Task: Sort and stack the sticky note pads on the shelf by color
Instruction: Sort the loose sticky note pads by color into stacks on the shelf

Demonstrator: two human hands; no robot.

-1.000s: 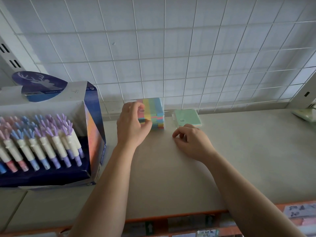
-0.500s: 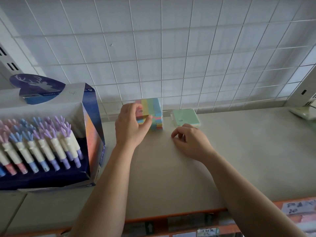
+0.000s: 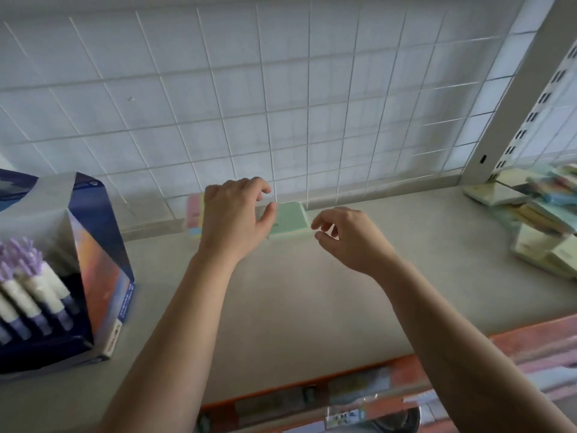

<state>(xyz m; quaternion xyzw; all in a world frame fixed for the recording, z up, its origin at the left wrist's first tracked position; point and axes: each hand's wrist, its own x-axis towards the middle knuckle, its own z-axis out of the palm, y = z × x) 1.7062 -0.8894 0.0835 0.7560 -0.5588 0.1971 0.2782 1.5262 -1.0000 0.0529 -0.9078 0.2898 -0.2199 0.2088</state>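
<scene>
At frame centre, green pad (image 3: 288,218) flanked by left hand (image 3: 235,217) and right hand (image 3: 346,235), both loosely curled, nothing gripped; multicolour stack (image 3: 195,214) partly hidden by left hand.

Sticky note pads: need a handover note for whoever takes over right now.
Left hand: fingers loosely curled, gripping nothing, over the multicolour stack by the grid wall.
Right hand: loosely curled, empty, just right of the green pad.
Done: multicolour stack and green pad sit next to each other at the back of the shelf.
Left: the jumbled pile of pads at the far right is unsorted.
</scene>
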